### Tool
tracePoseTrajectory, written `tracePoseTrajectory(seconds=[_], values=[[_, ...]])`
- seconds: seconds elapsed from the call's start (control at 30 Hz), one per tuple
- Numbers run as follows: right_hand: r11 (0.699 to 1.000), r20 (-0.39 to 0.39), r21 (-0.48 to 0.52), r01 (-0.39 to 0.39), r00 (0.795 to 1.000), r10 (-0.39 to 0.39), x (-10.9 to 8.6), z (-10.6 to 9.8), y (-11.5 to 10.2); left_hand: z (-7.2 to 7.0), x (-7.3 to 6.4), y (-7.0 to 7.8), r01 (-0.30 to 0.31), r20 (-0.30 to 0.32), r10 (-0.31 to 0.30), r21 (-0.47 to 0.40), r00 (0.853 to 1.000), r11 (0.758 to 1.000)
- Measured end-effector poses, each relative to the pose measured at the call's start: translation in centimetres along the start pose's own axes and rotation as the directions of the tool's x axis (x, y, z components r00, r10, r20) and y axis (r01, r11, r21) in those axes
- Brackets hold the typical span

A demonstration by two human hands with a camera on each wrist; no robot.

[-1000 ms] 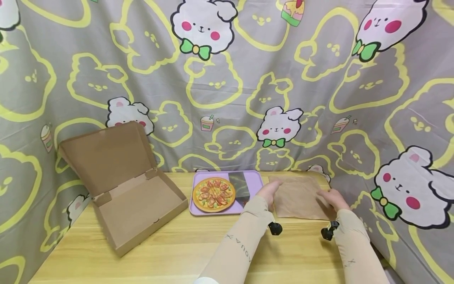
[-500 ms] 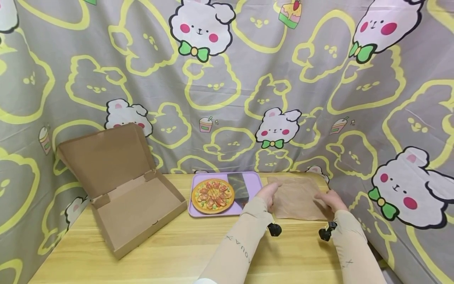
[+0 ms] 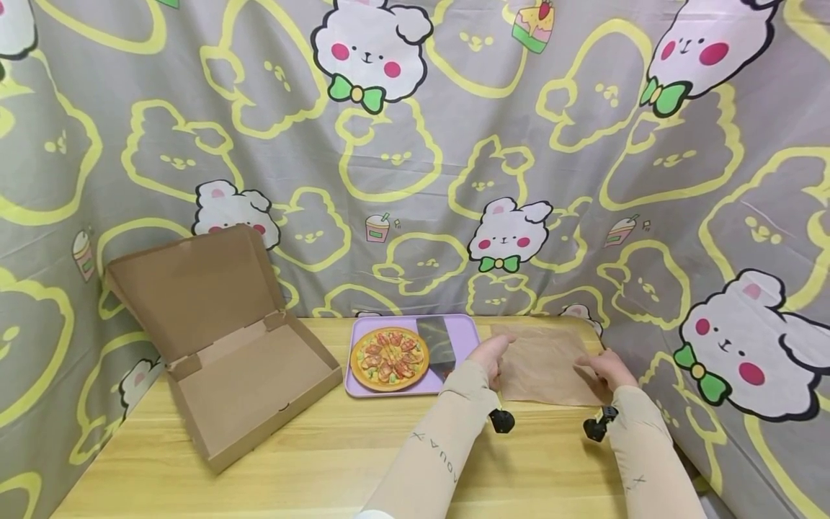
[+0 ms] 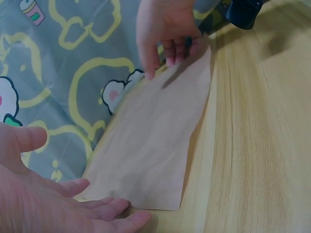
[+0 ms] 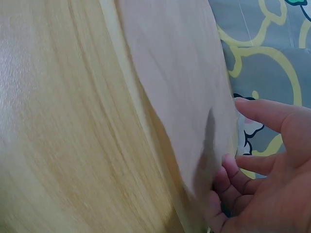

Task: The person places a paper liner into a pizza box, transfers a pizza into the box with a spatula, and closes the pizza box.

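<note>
A thin brown paper sheet (image 3: pixel 541 364) lies flat near the back right of the table, slightly wrinkled. My left hand (image 3: pixel 489 357) is at its left edge. In the left wrist view, that hand's straight, spread fingers (image 4: pixel 104 211) meet the sheet's near end, with the thumb apart. At the opposite edge is my right hand (image 3: pixel 612 367). Seen from the right wrist, the lower fingers (image 5: pixel 226 182) bend lightly against the paper's border, while thumb and index finger stand away from it. Neither hand pinches the sheet.
Left of the sheet, a purple tray (image 3: pixel 467 331) carries a round pizza (image 3: pixel 389 358) and a dark, flat panel (image 3: pixel 436 342). An open cardboard box (image 3: pixel 253 389) stands farther left with its lid raised. A patterned curtain (image 3: pixel 415 166) encloses the table's back and sides.
My right hand has shifted very slightly toward the front along the sheet's edge. The left hand, tray and box stay in place.
</note>
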State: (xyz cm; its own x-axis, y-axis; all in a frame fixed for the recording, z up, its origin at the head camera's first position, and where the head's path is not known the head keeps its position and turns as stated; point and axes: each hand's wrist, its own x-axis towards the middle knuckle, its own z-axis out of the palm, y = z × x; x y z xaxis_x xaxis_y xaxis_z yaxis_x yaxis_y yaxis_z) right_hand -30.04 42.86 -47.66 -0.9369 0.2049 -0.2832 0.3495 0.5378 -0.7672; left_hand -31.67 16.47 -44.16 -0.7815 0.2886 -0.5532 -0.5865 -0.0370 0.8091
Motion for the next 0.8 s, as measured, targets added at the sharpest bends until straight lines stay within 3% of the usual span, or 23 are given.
tracePoseTrajectory(seconds=[0.33,0.67,0.8], values=[[0.995,0.032,0.096,-0.021,0.999,0.018,-0.67,-0.23,-0.32,-0.03,-0.04,0.05,0.006,0.005,-0.006,-0.006,1.000,1.000],[0.999,-0.080,-0.042,-0.029,0.996,0.025,-0.41,-0.16,-0.72,-0.01,-0.32,0.39,0.005,0.000,-0.005,-0.017,1.000,1.000],[0.998,-0.096,-0.049,-0.028,0.995,0.023,-0.56,0.03,-0.70,-0.05,-0.50,0.41,-0.001,-0.002,0.001,-0.007,1.000,1.000]])
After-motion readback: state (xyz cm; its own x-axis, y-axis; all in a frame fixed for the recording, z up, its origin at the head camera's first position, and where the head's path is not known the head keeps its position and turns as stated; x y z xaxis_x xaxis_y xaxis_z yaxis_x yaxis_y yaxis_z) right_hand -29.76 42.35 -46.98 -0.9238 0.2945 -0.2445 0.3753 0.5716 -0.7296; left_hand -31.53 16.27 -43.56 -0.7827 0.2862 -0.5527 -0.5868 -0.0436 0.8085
